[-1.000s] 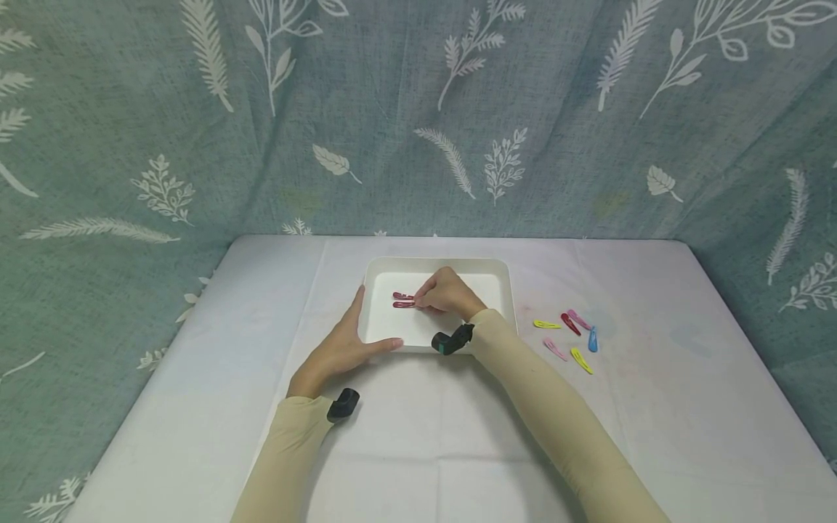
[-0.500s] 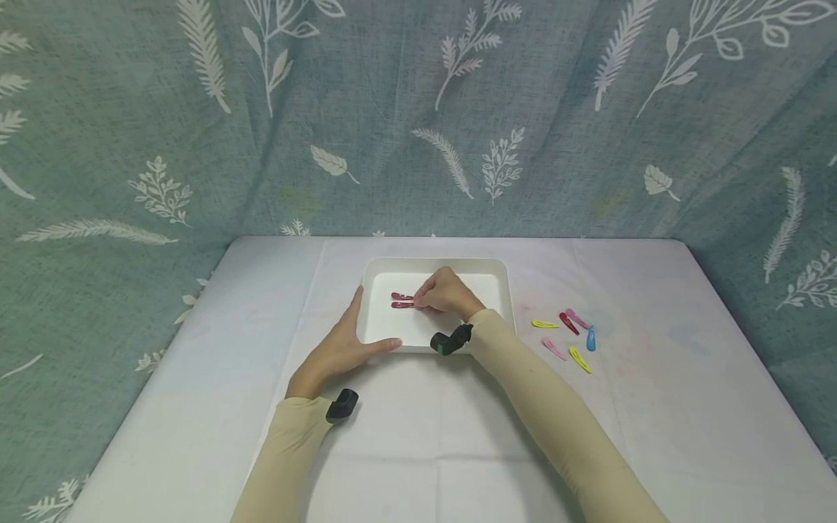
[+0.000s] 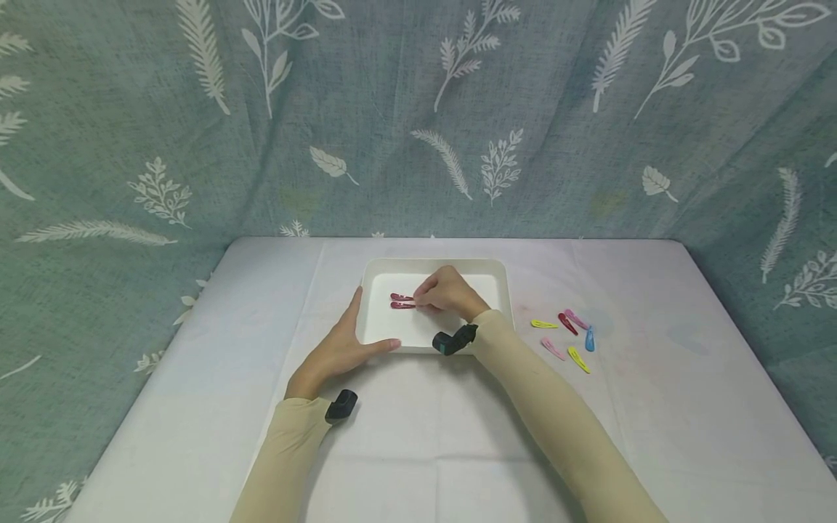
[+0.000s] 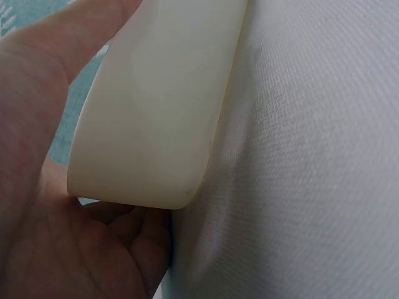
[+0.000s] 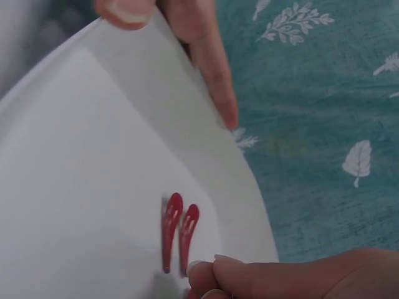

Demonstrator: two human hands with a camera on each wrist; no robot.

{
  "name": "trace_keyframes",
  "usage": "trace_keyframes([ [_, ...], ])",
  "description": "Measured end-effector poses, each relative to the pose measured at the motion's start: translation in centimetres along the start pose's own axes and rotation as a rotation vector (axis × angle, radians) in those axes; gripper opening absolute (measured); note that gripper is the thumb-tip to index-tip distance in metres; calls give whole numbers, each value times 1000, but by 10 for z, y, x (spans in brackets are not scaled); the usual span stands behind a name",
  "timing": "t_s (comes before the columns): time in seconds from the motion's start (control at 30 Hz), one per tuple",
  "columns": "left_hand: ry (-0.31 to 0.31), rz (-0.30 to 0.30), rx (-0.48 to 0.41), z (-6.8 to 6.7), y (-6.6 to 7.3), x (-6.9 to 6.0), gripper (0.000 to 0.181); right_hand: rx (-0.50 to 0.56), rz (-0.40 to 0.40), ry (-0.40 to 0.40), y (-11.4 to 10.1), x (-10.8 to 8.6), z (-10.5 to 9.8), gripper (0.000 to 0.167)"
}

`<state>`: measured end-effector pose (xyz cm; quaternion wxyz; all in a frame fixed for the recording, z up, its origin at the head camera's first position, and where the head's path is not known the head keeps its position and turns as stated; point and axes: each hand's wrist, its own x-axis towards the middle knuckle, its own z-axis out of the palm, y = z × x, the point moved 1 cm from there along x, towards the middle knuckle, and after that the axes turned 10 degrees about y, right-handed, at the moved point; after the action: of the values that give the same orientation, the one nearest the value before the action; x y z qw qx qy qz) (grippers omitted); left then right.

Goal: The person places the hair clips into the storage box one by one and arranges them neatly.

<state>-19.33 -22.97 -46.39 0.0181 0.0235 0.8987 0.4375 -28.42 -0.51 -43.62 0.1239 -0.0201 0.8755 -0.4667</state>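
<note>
A shallow white tray (image 3: 386, 330) lies on the table, and my left hand (image 3: 340, 347) holds its near left corner, thumb along the front wall and fingers along the left side. The left wrist view shows the tray's outer wall (image 4: 156, 112) against that hand. Inside the tray, two red hair clips (image 5: 171, 227) lie side by side. Above their right ends is my right hand (image 3: 450, 292), thumb and forefinger pinched together. A bit of red shows beneath those fingertips (image 5: 202, 274) in the right wrist view, apparently another red hair clip, mostly hidden.
Right of the tray, several loose hair clips lie on the white cloth: yellow clips (image 3: 578, 359), pink clips (image 3: 552, 349), a red clip (image 3: 567, 324) and a blue clip (image 3: 590, 339). A leaf-patterned curtain (image 3: 392, 145) hangs behind the table.
Almost nothing differs. Both hands keep their places at the tray, with only a slight shift of the right wrist; the clips on the cloth lie as before.
</note>
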Motion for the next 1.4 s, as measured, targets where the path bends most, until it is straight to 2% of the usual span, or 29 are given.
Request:
trace_keyframes([
  [0.2,2,-11,2,0,1,0,133,78,9,1,-7,-5,-11,11],
  [0.3,5,-17,15,0,1,1,134,76,-11,6,-9,-9,-19,16],
  [0.57,7,-23,26,0,1,2,133,137,-46,56,-12,-28,-52,23],
  [0.83,1,-53,52,0,-1,2,138,132,-87,162,2,-51,-85,23],
  [1.07,3,-29,36,0,-2,1,135,90,-105,211,15,-70,-108,26],
  [1.4,3,0,1,1,-5,3,134,39,-115,316,47,-89,-143,30],
])
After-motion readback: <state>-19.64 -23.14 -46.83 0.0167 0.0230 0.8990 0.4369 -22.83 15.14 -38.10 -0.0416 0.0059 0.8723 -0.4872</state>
